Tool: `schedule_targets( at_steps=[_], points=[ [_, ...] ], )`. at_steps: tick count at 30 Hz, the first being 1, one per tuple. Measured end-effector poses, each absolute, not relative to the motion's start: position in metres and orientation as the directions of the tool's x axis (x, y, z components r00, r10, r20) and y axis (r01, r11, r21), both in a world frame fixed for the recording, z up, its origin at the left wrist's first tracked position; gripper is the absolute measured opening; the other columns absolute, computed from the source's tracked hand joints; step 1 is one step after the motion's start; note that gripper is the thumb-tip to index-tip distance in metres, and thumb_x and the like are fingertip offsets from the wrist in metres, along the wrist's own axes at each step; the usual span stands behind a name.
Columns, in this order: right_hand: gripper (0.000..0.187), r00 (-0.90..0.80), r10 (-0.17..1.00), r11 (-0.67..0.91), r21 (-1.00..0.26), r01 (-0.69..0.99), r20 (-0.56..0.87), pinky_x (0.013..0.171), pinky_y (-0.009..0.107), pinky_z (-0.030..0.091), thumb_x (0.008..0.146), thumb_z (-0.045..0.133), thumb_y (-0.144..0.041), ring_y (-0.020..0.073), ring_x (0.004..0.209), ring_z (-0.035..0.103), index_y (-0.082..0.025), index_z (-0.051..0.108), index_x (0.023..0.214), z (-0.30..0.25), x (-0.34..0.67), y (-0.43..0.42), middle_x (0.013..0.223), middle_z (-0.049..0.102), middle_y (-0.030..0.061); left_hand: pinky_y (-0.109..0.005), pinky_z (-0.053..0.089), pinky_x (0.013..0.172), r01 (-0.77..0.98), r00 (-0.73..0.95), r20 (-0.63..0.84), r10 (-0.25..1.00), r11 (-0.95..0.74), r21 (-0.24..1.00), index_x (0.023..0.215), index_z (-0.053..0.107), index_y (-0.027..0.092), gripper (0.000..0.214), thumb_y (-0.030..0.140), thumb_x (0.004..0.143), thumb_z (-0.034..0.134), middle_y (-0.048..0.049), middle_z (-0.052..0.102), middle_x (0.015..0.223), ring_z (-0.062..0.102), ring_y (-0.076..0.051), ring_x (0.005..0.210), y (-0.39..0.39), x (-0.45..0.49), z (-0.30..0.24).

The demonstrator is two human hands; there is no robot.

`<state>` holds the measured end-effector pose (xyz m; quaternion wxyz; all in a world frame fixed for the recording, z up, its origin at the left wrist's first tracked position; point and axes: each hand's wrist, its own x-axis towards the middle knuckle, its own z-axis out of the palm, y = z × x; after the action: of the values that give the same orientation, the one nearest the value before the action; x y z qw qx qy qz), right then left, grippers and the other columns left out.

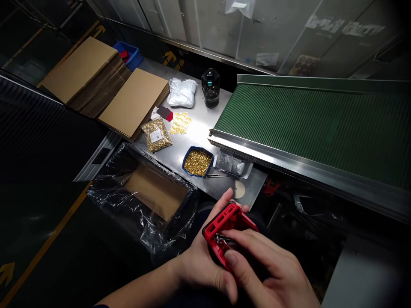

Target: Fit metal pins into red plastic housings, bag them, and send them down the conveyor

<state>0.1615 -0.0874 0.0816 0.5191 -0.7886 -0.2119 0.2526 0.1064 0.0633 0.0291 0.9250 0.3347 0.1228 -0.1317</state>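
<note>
My left hand point(205, 261) is wrapped from below around a red plastic housing point(221, 220) with rectangular slots along one wall and an open hollow. My right hand point(269, 265) reaches into that hollow from the right. Its thumb and forefinger are pinched at a small shiny metal part point(220, 239) by the inner wall; the fingers partly cover it, so its kind is unclear. Beyond my hands, a blue tray point(184, 164) holds many small brass-coloured pieces point(198, 162). Beside the tray lie thin metal tweezers point(218, 176) and a pale round disc point(239, 189).
A green conveyor belt point(308, 124) runs off right. The metal table point(201, 128) bears a bag of brass pieces point(156, 135), gold stickers point(180, 123), white plastic bags point(181, 92), a dark bottle point(210, 87) and cardboard stacks point(135, 100). A black-lined box point(128, 205) stands left.
</note>
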Motion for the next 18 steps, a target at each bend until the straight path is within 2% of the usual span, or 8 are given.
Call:
schedule_targets(
  at_steps=[4, 6, 9, 12, 15, 18],
  points=[
    [0.029, 0.774, 0.616, -0.342, -0.934, 0.097, -0.145, 0.082, 0.017, 0.061, 0.093, 0.064, -0.018, 0.0158, 0.096, 0.074, -0.026, 0.068, 0.120, 0.0815, 0.1635, -0.0882, 0.108, 0.075, 0.0025, -0.047, 0.036, 0.117, 0.326, 0.930, -0.339, -0.141, 0.740, 0.588, 0.155, 0.029, 0.039, 0.136, 0.038, 0.039, 0.100, -0.0108, 0.045, 0.152, 0.057, -0.034, 0.128, 0.0627, 0.1052, 0.0305],
    [0.029, 0.770, 0.625, -0.329, -0.938, 0.108, -0.130, 0.080, 0.016, 0.060, 0.092, 0.063, -0.016, 0.0145, 0.092, 0.074, -0.026, 0.068, 0.119, 0.0825, 0.1649, -0.0878, 0.105, 0.075, 0.0015, -0.047, 0.035, 0.118, 0.316, 0.933, -0.335, -0.128, 0.736, 0.599, 0.155, 0.029, 0.038, 0.136, 0.037, 0.039, 0.100, -0.0105, 0.046, 0.152, 0.055, -0.034, 0.131, 0.0625, 0.1051, 0.0307],
    [0.028, 0.766, 0.630, -0.324, -0.940, 0.108, -0.128, 0.075, 0.015, 0.060, 0.093, 0.062, -0.015, 0.0134, 0.085, 0.074, -0.026, 0.069, 0.117, 0.0845, 0.1665, -0.0857, 0.099, 0.074, 0.0004, -0.049, 0.030, 0.121, 0.301, 0.943, -0.313, -0.117, 0.702, 0.645, 0.157, 0.027, 0.036, 0.138, 0.037, 0.040, 0.100, -0.0116, 0.050, 0.149, 0.049, -0.036, 0.137, 0.0635, 0.1064, 0.0312],
    [0.024, 0.768, 0.629, -0.318, -0.942, 0.111, -0.122, 0.072, 0.017, 0.060, 0.094, 0.059, -0.015, 0.0139, 0.082, 0.073, -0.026, 0.070, 0.113, 0.0858, 0.1665, -0.0842, 0.095, 0.074, 0.0008, -0.051, 0.031, 0.121, 0.340, 0.934, -0.325, -0.148, 0.646, 0.684, 0.159, 0.019, 0.031, 0.143, 0.040, 0.041, 0.100, -0.0158, 0.054, 0.146, 0.050, -0.038, 0.135, 0.0650, 0.1077, 0.0320],
    [0.024, 0.803, 0.591, -0.324, -0.935, 0.143, -0.082, 0.073, 0.017, 0.060, 0.093, 0.060, -0.015, 0.0148, 0.083, 0.073, -0.024, 0.070, 0.113, 0.0869, 0.1653, -0.0870, 0.097, 0.074, 0.0024, -0.051, 0.031, 0.120, 0.333, 0.935, -0.327, -0.135, 0.650, 0.683, 0.159, 0.022, 0.031, 0.139, 0.044, 0.043, 0.098, -0.0152, 0.053, 0.147, 0.047, -0.038, 0.138, 0.0649, 0.1070, 0.0319],
    [0.026, 0.838, 0.543, -0.372, -0.909, 0.189, -0.048, 0.064, 0.013, 0.058, 0.092, 0.062, -0.014, 0.0126, 0.076, 0.072, -0.021, 0.067, 0.117, 0.0883, 0.1645, -0.0930, 0.097, 0.073, 0.0034, -0.051, 0.029, 0.121, 0.322, 0.937, -0.321, -0.136, 0.690, 0.648, 0.158, 0.026, 0.032, 0.129, 0.048, 0.050, 0.096, -0.0134, 0.052, 0.145, 0.046, -0.036, 0.139, 0.0639, 0.1044, 0.0302]
  ],
)
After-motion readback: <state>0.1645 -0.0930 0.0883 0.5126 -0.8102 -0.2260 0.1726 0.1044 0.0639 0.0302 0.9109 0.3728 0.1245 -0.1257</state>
